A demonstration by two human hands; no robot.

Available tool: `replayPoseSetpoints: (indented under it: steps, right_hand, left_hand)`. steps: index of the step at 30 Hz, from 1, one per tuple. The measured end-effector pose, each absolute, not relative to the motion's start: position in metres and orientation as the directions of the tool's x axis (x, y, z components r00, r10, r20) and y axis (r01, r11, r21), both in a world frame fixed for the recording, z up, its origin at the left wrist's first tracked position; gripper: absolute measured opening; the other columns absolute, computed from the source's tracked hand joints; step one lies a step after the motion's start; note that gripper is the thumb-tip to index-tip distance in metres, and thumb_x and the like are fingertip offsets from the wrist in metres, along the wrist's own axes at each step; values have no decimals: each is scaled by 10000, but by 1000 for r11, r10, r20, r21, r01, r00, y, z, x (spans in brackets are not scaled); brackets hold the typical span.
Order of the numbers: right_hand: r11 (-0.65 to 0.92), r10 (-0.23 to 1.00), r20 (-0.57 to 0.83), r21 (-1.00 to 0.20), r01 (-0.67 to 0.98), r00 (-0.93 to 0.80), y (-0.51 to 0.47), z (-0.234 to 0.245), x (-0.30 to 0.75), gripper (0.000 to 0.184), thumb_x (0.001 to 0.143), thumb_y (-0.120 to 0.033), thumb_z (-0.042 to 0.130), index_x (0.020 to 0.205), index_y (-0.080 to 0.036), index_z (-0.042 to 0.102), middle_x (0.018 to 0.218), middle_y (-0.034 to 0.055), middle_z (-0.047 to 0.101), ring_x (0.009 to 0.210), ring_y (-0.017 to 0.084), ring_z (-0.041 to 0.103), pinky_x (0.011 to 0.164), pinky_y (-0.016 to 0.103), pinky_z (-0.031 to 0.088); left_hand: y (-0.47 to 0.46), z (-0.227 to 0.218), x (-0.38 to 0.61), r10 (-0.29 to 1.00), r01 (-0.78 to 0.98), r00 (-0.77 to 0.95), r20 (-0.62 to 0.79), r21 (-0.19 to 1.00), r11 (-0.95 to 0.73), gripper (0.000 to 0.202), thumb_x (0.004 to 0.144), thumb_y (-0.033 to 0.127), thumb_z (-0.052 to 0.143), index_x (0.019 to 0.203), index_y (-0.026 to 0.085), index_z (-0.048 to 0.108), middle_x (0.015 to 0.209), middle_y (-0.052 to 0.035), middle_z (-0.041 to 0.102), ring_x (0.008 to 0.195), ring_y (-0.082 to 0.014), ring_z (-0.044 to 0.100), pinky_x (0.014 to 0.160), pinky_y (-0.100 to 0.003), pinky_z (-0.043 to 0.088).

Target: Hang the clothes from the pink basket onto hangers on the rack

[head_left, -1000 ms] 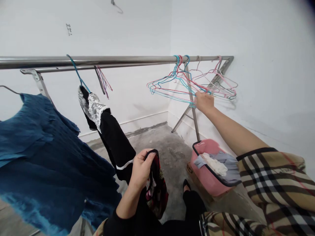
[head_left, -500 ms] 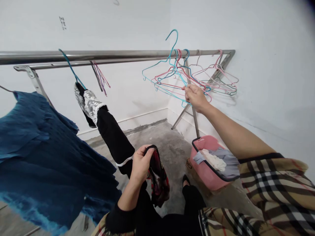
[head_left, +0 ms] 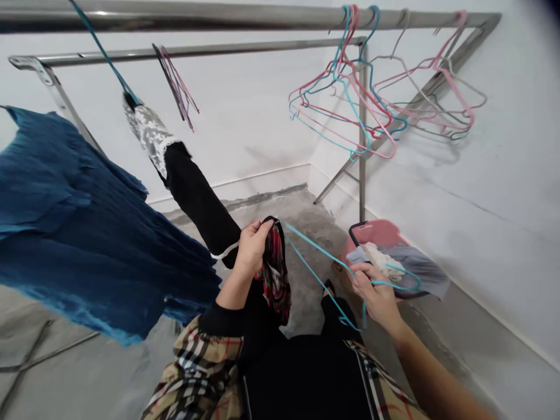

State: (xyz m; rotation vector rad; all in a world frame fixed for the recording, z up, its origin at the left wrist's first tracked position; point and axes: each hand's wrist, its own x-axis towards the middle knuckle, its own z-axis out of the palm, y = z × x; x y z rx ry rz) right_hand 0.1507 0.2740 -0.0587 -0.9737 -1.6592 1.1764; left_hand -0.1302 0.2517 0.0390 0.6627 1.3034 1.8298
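Observation:
My left hand (head_left: 251, 248) pinches the dark upper edge of a red and black patterned garment (head_left: 276, 280), which hangs down in front of my legs; its exact kind I cannot make out. My right hand (head_left: 374, 294) is closed around a light blue clothes hanger (head_left: 321, 245) near its neck. The hanger lies tilted, its hook pointing right and one end close to the garment's top edge. Just left of my left hand hangs a black garment with white lace (head_left: 196, 192) on a blue hanger (head_left: 105, 55).
Several hangers (head_left: 350, 105) in pink, red and blue hang from the metal rail (head_left: 262, 20). A blue garment (head_left: 87, 233) hangs at left. Low on the right, a pink basket (head_left: 380, 230) holds grey and white clothes. White walls meet behind the rack.
My right hand has brought the light blue hanger down from beside the rail to near the patterned garment. My left hand still grips that garment, slightly higher in view. The view has tilted downward.

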Motion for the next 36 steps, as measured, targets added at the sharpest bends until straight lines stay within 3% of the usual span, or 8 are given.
replayPoseSetpoints:
  steps: [4, 10, 14, 19, 23, 26, 30, 36]
  right_hand:
    - [180, 943, 150, -981, 76, -298, 259, -38, 168, 320, 872, -550, 566, 834, -243, 650, 519, -31, 370, 457, 127, 340, 430, 269, 252]
    - [143, 947, 141, -990, -15, -288, 251, -25, 193, 372, 889, -542, 553, 974, -219, 718, 494, -50, 289, 432, 101, 275, 430, 259, 210]
    - [149, 934, 119, -987, 64, -338, 251, -31, 188, 414, 920, -533, 518, 976, -182, 731, 501, -33, 345, 451, 100, 313, 444, 258, 231]
    - [219, 937, 167, -965, 144, -307, 255, -32, 161, 470, 944, -545, 474, 1002, -146, 718, 549, -16, 415, 490, 95, 362, 455, 238, 275]
    - [207, 947, 189, -977, 45, -260, 264, -26, 144, 475, 949, -549, 468, 1027, -140, 697, 554, -26, 405, 487, 87, 361, 448, 228, 277]
    - [221, 937, 219, -975, -25, -273, 274, -16, 141, 475, 948, -552, 476, 1030, -139, 694, 549, -35, 393, 479, 82, 360, 446, 224, 278]
    - [337, 914, 327, -941, 1, -241, 296, -2, 145, 464, 944, -565, 477, 1017, -163, 696, 540, -34, 409, 491, 92, 414, 467, 230, 332]
    - [507, 862, 488, -830, 230, -139, 328, -10, 150, 481, 947, -542, 472, 1248, -187, 593, 865, 53, 626, 756, 170, 601, 723, 339, 531]
  left_hand:
    - [261, 37, -124, 809, -314, -586, -57, 936, -162, 392, 548, 429, 832, 736, 156, 623, 577, 57, 595, 467, -66, 521, 486, -175, 407]
    - [265, 33, -123, 821, -181, -570, 36, 969, -168, 291, 637, 396, 779, 739, 145, 673, 588, 37, 610, 493, -69, 520, 497, -174, 407]
    - [266, 30, -119, 858, 28, -496, 131, 990, -135, 236, 711, 379, 722, 703, 143, 713, 585, 25, 639, 513, -82, 533, 517, -190, 419]
    - [266, 21, -112, 878, 407, -377, 295, 904, -130, 202, 762, 314, 672, 857, 175, 782, 835, -29, 767, 773, -185, 687, 726, -270, 530]
    - [263, 21, -107, 881, 708, -220, 420, 690, -151, 205, 844, 272, 630, 972, 229, 784, 857, -44, 758, 800, -191, 688, 753, -295, 524]
    - [263, 32, -109, 823, 921, -34, 568, 338, -196, 196, 861, 293, 654, 1016, 295, 773, 874, -62, 703, 841, -203, 638, 774, -337, 499]
    - [266, 52, -118, 736, 938, 294, 610, -38, -344, 218, 861, 325, 663, 1059, 347, 751, 1037, -70, 671, 1029, -249, 573, 894, -407, 443]
    - [263, 54, -116, 825, 928, 364, 432, -92, -361, 296, 902, 263, 592, 1159, 347, 712, 810, -21, 695, 693, -156, 593, 525, -256, 301]
